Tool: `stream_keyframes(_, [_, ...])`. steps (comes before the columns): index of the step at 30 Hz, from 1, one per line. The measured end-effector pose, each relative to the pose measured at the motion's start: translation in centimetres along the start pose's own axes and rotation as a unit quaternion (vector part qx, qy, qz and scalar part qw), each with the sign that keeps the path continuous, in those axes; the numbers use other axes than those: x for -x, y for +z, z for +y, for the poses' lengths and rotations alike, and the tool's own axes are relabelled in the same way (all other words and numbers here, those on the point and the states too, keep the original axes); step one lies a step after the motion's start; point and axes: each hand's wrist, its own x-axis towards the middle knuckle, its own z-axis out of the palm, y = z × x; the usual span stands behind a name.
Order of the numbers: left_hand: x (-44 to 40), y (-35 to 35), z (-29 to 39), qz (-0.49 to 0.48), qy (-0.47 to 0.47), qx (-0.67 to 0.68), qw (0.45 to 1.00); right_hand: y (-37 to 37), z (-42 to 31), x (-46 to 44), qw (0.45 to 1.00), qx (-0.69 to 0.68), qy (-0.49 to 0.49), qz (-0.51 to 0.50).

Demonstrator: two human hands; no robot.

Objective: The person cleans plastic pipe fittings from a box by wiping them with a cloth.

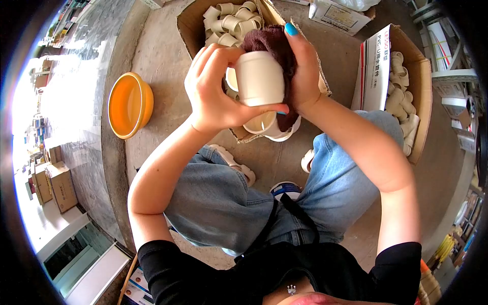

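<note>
In the head view, a cream PVC pipe fitting [260, 79] is held up over an open cardboard box. My left hand [211, 84] grips its left side, fingers curled at the top and thumb along the bottom edge. A dark brown cloth [274, 43] is pressed on the fitting's right and upper side by my right hand [304, 71], whose fingers are partly hidden behind the cloth. Below and behind lies the cardboard box [190, 23] with many cream pipe fittings [231, 25]. More white fittings [262, 123] show just under my hands.
A yellow-orange basin [130, 105] sits on the floor at left. To the right stands another cardboard box [373, 68] with fittings [400, 99] inside. A further carton [338, 18] is at the back. Shelves line the right edge; cartons [61, 187] stand at far left.
</note>
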Motion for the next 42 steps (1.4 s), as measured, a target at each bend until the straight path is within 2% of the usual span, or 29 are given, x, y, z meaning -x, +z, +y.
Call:
stream_keyframes(2, [0.2,0.6,-0.1,0.020,-0.068,0.072,0.995,-0.5,0.3,-0.4,0.999,0.027,-0.018,-0.011])
stream_keyframes(5, [0.0,1.2,-0.6,-0.027,-0.150,0.114,0.982,-0.2,-0.4,-0.9,1.000,-0.014,-0.014,-0.012])
stream_keyframes(6, [-0.1,1.2,-1.2,-0.062,-0.162,0.148,0.974,-0.6,-0.4,-1.5,0.999,0.027,-0.008,-0.031])
stream_keyframes(7, [-0.2,1.0,-1.6,-0.100,-0.137,0.122,0.978,-0.7,-0.4,-2.0,0.981,0.167,-0.100,-0.015])
stream_keyframes(9, [-0.3,0.1,-2.0,-0.182,-0.125,0.110,0.969,-1.1,-1.0,-2.5,0.926,0.342,-0.149,-0.052])
stream_keyframes(10, [0.0,0.2,-2.4,-0.206,-0.152,0.134,0.957,-1.0,-1.4,-2.4,0.917,0.376,-0.116,-0.062])
stream_keyframes(11, [0.2,0.4,-2.4,-0.222,-0.164,0.108,0.955,-0.7,-1.5,-2.2,0.917,0.383,-0.095,-0.056])
stream_keyframes(13, [0.6,0.6,-2.3,-0.251,-0.191,0.050,0.948,-0.1,-1.4,-1.6,0.884,0.461,-0.062,-0.054])
stream_keyframes(14, [0.8,0.7,-2.5,-0.254,-0.195,0.065,0.945,-0.3,-0.4,-1.4,0.902,0.426,-0.066,-0.035])
stream_keyframes(17, [0.7,0.5,-2.0,-0.214,-0.219,0.068,0.949,-0.9,0.8,-1.1,0.887,0.419,-0.191,-0.031])
stream_keyframes(18, [1.2,0.7,-2.2,-0.195,-0.221,0.046,0.955,-1.2,0.8,-0.9,0.867,0.448,-0.199,-0.095])
stream_keyframes(21, [2.2,0.8,-3.0,-0.148,-0.280,0.020,0.948,-1.4,0.8,1.2,0.807,0.484,-0.286,-0.182])
stream_keyframes(23, [2.7,0.7,-3.3,-0.128,-0.273,0.013,0.953,-1.6,0.1,1.9,0.787,0.505,-0.246,-0.256])
stream_keyframes(25, [2.9,0.6,-3.2,-0.124,-0.275,-0.027,0.953,-2.1,-0.5,1.6,0.734,0.539,-0.246,-0.331])
stream_keyframes(29, [3.1,0.1,-3.3,-0.155,-0.289,-0.042,0.944,-3.1,0.8,0.1,0.649,0.589,-0.337,-0.344])
stream_keyframes(30, [2.8,-0.2,-3.1,-0.156,-0.281,-0.035,0.946,-2.8,0.9,-0.2,0.632,0.597,-0.391,-0.303])
stream_keyframes(33, [2.7,-0.7,-3.1,-0.151,-0.238,-0.018,0.959,-2.0,0.2,-0.6,0.628,0.591,-0.426,-0.274])
stream_keyframes(35, [2.5,-0.6,-2.4,-0.138,-0.209,0.004,0.968,-1.5,0.3,-0.3,0.693,0.544,-0.409,-0.239])
stream_keyframes(37, [2.4,-0.5,-1.7,-0.113,-0.216,-0.028,0.969,-1.1,0.5,0.3,0.730,0.541,-0.364,-0.205])
stream_keyframes(40, [2.2,-0.4,-0.9,-0.065,-0.187,-0.065,0.978,-1.0,1.0,1.0,0.818,0.468,-0.296,-0.158])
stream_keyframes(42, [2.0,-0.4,-0.8,-0.067,-0.173,-0.094,0.978,-0.9,1.1,1.5,0.852,0.446,-0.240,-0.135])
